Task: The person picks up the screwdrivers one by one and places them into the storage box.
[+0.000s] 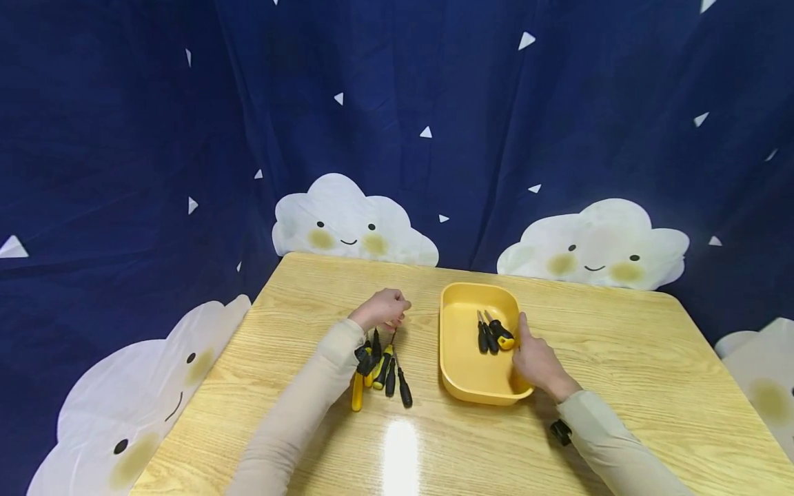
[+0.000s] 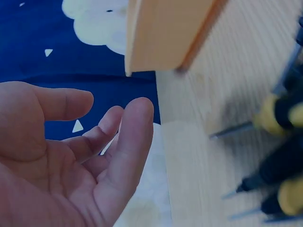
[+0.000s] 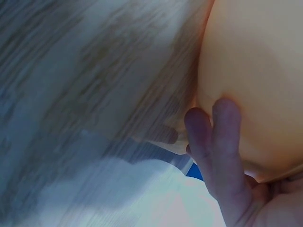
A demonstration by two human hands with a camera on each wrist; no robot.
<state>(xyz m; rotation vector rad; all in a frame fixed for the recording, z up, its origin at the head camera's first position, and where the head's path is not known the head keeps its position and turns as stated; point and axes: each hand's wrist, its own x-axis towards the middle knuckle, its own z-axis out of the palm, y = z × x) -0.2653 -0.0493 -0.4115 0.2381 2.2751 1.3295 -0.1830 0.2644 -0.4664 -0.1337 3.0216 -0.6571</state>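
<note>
My left hand (image 1: 380, 310) hovers above the far end of a group of screwdrivers (image 1: 404, 389) with black and yellow handles. Its fingers are loosely bent and hold nothing; in the left wrist view there is a gap between thumb and fingertips (image 2: 139, 111). The screwdriver shafts point away from the person, and the left sleeve partly covers the group. A yellow plastic bin (image 1: 455, 382) stands to the right. My right hand (image 1: 541, 362) grips the bin's right wall, with fingers (image 3: 226, 137) against the outside. Inside lie several short screwdrivers (image 1: 490, 337), one black and yellow.
The wooden table (image 1: 626, 358) reaches back to a dark blue curtain (image 1: 372, 69) printed with white clouds and triangles. A black wrist device (image 1: 364, 359) sits on the left forearm, and another (image 1: 561, 432) on the right.
</note>
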